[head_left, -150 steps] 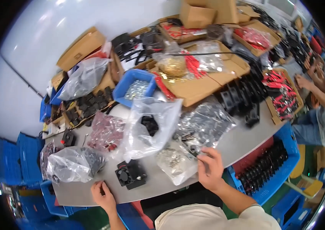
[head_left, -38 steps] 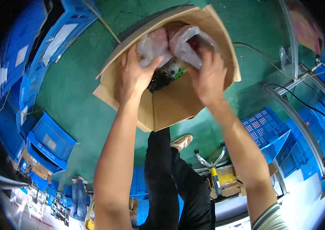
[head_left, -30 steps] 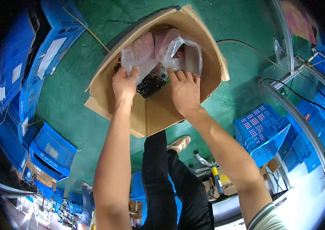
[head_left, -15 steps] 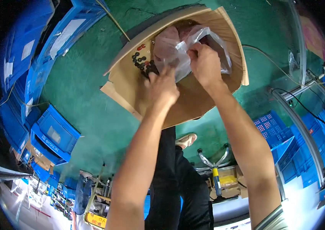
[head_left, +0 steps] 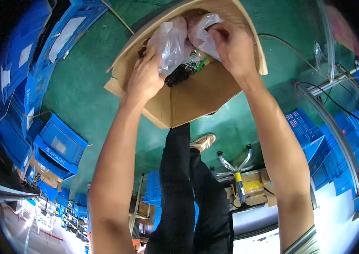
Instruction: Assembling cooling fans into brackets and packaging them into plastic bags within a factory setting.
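An open cardboard box (head_left: 204, 99) stands in front of me with clear plastic bagging in it. My left hand (head_left: 145, 78) grips the left stretch of plastic bag (head_left: 171, 48), its fingertips partly hidden by the film. My right hand (head_left: 236, 48) pinches the right stretch of plastic bag (head_left: 204, 36) near its edge. I cannot tell whether these are one bag or two. Between them, low in the box, lie small black parts (head_left: 179, 75) and a thin green piece (head_left: 202, 64). More small dark parts (head_left: 142, 51) show beside my left fingers.
Blue crates (head_left: 59, 146) stand on the green floor (head_left: 90, 97) at left, and another blue crate (head_left: 302, 131) at right. A metal frame (head_left: 331, 122) with a black cable runs along the right. My shoe (head_left: 203, 142) and a chair base (head_left: 235, 167) are below the box.
My hands have moved apart, the left one outward, spreading the plastic to both sides. Black parts and a green piece now show between. The box sits slightly higher and further left in view.
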`<state>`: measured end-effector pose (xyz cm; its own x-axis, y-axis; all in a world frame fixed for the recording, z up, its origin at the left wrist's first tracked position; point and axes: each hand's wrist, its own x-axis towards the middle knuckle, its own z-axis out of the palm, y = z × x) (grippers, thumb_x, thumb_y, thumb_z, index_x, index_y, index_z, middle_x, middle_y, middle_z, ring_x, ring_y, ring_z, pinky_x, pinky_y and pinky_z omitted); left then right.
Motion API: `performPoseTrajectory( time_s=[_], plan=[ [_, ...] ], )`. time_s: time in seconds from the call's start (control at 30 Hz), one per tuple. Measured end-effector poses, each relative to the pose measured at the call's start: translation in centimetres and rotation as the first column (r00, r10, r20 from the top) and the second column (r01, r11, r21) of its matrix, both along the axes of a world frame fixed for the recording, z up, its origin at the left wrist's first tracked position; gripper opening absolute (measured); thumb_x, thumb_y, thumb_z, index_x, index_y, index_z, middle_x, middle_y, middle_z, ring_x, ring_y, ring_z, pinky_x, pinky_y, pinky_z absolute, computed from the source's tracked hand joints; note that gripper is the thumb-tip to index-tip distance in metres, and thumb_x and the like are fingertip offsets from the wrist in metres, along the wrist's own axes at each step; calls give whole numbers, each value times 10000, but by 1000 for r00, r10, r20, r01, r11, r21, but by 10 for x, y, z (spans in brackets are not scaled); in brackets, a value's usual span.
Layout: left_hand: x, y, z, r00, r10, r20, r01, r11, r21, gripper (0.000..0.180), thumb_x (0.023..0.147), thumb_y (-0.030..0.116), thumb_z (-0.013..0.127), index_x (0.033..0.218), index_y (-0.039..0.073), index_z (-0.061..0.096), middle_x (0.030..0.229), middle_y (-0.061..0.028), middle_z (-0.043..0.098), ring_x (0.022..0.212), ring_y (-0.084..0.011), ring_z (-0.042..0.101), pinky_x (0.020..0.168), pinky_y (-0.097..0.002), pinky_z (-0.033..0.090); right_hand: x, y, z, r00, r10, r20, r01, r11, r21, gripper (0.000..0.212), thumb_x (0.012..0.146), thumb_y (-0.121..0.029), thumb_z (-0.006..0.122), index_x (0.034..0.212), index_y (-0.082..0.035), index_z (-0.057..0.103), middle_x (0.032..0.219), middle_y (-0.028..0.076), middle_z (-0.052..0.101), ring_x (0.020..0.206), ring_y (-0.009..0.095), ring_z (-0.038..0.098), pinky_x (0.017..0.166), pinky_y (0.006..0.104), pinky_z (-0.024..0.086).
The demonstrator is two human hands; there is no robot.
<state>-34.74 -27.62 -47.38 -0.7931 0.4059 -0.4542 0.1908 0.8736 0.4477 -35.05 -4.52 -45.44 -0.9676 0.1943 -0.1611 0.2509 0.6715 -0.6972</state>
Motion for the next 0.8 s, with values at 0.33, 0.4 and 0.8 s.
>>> performPoseTrajectory(
  time_s=[0.33, 0.4, 0.8],
  plan=[
    [-60, 16, 11, 812, 298, 502, -478, 834, 277, 254, 848, 106, 597, 1057, -37, 577, 978, -112, 661, 887, -166, 595, 806, -284, 438, 181, 31, 72, 867, -296, 400, 372, 920, -127, 118, 881, -70, 594, 958, 14, 624, 811, 108, 650, 706, 130, 591, 655, 270, 478],
    [-66, 27, 26, 840, 269, 471, -421, 871, 254, 236, 849, 108, 610, 1054, -6, 579, 993, -77, 646, 911, -145, 577, 826, -265, 424, 222, 28, 81, 815, -314, 486, 406, 909, -95, 116, 880, -59, 590, 965, 12, 623, 833, 117, 654, 719, 142, 600, 660, 273, 481],
    [29, 27, 1, 962, -268, 45, 262, 958, 114, 371, 778, 91, 628, 1146, 121, 593, 1130, -196, 553, 1042, -378, 543, 903, -424, 450, 311, -43, 131, 698, -316, 643, 523, 838, -155, 99, 858, -55, 594, 939, 1, 607, 857, 194, 613, 713, 326, 619, 634, 380, 494]
  ],
)
